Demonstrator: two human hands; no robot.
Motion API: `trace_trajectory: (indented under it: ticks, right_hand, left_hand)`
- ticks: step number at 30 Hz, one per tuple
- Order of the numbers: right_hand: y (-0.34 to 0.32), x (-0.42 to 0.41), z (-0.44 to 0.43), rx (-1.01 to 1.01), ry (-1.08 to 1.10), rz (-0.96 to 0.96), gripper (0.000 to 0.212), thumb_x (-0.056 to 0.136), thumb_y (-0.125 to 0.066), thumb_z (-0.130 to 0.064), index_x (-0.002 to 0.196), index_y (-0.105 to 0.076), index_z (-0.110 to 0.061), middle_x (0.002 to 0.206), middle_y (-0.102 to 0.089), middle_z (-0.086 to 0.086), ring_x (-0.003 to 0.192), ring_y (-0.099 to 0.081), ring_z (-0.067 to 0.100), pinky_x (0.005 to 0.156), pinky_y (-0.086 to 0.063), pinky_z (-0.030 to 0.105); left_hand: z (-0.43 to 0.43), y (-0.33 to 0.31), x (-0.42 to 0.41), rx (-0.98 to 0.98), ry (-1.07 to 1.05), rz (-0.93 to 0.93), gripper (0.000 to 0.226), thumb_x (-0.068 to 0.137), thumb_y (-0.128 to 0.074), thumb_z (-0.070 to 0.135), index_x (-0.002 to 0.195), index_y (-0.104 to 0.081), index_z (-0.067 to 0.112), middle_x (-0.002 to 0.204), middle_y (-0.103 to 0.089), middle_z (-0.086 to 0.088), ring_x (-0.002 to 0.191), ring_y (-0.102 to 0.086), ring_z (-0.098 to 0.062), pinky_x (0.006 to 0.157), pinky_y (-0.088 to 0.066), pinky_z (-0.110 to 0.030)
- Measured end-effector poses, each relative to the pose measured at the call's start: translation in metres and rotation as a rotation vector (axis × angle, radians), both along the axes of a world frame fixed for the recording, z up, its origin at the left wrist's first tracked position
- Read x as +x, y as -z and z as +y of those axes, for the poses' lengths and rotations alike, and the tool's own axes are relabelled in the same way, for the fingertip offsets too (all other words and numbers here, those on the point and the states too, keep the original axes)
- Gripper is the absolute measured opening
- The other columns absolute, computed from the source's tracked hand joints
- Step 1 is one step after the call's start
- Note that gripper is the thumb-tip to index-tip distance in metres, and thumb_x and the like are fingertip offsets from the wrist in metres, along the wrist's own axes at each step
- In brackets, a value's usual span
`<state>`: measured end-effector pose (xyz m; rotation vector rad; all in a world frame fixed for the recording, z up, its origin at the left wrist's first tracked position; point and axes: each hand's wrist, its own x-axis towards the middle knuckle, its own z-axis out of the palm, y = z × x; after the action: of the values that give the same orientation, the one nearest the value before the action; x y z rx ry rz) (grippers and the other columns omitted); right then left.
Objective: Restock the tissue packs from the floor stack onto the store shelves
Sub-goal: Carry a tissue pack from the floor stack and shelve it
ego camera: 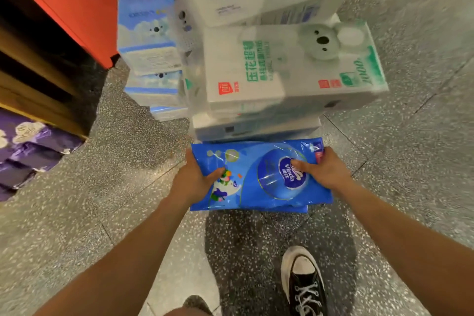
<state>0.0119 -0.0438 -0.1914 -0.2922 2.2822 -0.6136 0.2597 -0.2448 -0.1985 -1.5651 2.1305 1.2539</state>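
Floor (pixel 84 213): speckled grey, tissue stack (pixel 269 59) upper centre.
Left hand (pixel 193 178): grasping blue pack (pixel 259 179) left edge.
Right hand (pixel 324 170): grasping its right side.

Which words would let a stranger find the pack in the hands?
Start at the floor stack of tissue packs. Just before it, the left hand and right hand grip a flat Vinda pack. Its deep blue wrap stands apart from white, pale-blue neighbours.

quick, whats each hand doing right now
left hand: grips the blue pack at its left end
right hand: grips the same pack at its right end
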Motion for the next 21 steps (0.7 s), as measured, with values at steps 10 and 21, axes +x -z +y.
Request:
trace_trajectory:
  ticks: [10,21]
  right_hand:
    - [-0.193,0.035,0.026,-0.085,0.063,0.094,0.077,0.066,-0.079,-0.07,0.118,-0.057,-0.018,0.106,-0.067,-0.006,0.092,-0.064,0.017,0.078,-0.049,0.034]
    - [-0.562,0.086,0.026,-0.271,-0.046,0.227,0.055,0.076,-0.082,-0.049,0.109,-0.052,-0.016,0.097,-0.063,0.002,0.09,-0.061,0.028,0.074,-0.043,0.036]
  left_hand:
    - [0.02,-0.209,0.026,-0.07,-0.055,0.089,0.103,0.08,-0.072,0.058,0.157,-0.012,0.022,0.137,-0.059,-0.009,0.114,-0.061,-0.037,0.081,-0.048,-0.039]
    - [0.057,-0.581,0.104,-0.269,-0.208,0.227,0.101,0.08,-0.072,0.059,0.156,-0.015,0.025,0.13,-0.062,-0.01,0.112,-0.061,-0.036,0.073,-0.04,-0.034]
